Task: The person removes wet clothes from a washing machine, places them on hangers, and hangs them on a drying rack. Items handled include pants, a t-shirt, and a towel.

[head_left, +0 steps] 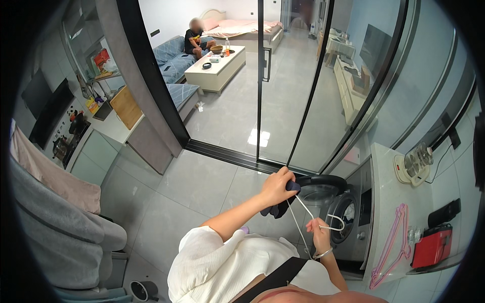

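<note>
My left hand (277, 186) is closed on a dark navy piece of cloth (276, 209), which hangs below the fingers; its kind is hard to make out. My right hand (318, 235) grips a white clothes hanger (304, 205) near its hook, and the hook points to the right. One end of the hanger reaches up to the cloth at my left hand. Just beyond both hands, a grey front-loading washing machine (361, 236) stands with its round door (318, 188) swung out. Something light-coloured shows inside the drum.
Pink hangers (396, 247) lie on the counter (380, 166) at right, near a red box (433, 246) and a glass kettle (418, 161). Ahead is a black-framed glass sliding door (259, 101); beyond it a person (194, 40) sits on a blue sofa. Grey towels (60, 212) hang at left.
</note>
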The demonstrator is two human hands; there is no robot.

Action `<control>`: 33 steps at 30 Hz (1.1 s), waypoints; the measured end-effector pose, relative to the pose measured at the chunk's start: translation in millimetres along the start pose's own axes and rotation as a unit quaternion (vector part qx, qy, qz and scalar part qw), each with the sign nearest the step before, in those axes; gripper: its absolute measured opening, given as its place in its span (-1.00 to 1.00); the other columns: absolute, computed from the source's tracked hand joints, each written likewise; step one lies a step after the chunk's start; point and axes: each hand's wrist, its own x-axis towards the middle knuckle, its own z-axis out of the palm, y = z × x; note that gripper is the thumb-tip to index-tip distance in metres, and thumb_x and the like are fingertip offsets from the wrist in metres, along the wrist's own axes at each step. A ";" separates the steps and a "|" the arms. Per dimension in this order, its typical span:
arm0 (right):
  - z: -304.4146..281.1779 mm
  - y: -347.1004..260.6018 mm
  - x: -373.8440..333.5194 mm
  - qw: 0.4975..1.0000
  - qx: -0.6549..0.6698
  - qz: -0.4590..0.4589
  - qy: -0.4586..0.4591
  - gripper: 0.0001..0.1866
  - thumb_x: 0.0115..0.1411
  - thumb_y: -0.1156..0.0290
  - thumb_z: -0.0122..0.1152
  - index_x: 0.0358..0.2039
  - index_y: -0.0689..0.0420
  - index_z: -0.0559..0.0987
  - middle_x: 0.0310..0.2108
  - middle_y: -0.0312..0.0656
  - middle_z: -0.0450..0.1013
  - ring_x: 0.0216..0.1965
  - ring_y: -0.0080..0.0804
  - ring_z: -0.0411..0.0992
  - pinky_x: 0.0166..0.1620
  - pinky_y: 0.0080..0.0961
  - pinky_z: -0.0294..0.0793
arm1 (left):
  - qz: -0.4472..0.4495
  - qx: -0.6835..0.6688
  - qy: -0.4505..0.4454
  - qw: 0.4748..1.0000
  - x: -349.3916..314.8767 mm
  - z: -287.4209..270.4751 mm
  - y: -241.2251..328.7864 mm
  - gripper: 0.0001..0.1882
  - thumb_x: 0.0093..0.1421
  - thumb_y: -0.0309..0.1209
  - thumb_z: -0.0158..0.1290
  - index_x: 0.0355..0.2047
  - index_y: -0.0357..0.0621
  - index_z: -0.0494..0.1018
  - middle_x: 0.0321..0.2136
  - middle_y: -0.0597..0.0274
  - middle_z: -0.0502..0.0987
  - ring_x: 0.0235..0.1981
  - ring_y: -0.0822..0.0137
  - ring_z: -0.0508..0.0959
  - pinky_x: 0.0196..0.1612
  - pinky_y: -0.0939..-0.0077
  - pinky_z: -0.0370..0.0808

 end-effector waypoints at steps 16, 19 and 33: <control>-62.0 -78.3 67.3 0.969 -0.083 -0.224 0.064 -0.75 0.18 0.40 -0.02 -0.62 0.18 0.40 -0.58 -0.25 0.32 -0.45 -0.38 0.27 -0.23 -0.44 0.25 | 0.403 0.220 -0.003 0.888 79.5 -62.4 59.6 -0.84 -0.15 -0.39 0.17 -0.52 -0.02 0.42 -0.61 0.40 0.33 -0.49 0.38 0.40 -0.41 0.49 0.29; -69.3 -96.5 88.6 0.935 -0.092 -0.283 0.190 -0.84 0.05 0.44 0.17 -0.40 0.18 0.39 -0.38 -0.18 0.33 -0.30 -0.31 0.29 -0.13 -0.45 0.26 | 0.402 0.244 0.025 0.882 100.8 -71.3 68.2 -0.84 -0.15 -0.43 0.16 -0.51 -0.03 0.41 -0.66 0.38 0.28 -0.58 0.37 0.36 -0.50 0.47 0.24; 7.3 -71.5 100.7 0.933 -0.181 -0.307 0.053 -0.53 -0.06 0.52 0.22 -0.08 0.19 0.35 -0.12 -0.10 0.35 -0.09 -0.17 0.36 -0.03 -0.40 0.35 | 0.336 0.210 0.184 0.900 126.3 -115.8 99.7 -0.85 -0.02 -0.52 0.09 -0.38 -0.09 0.45 -0.64 0.27 0.30 -0.57 0.25 0.37 -0.50 0.39 0.22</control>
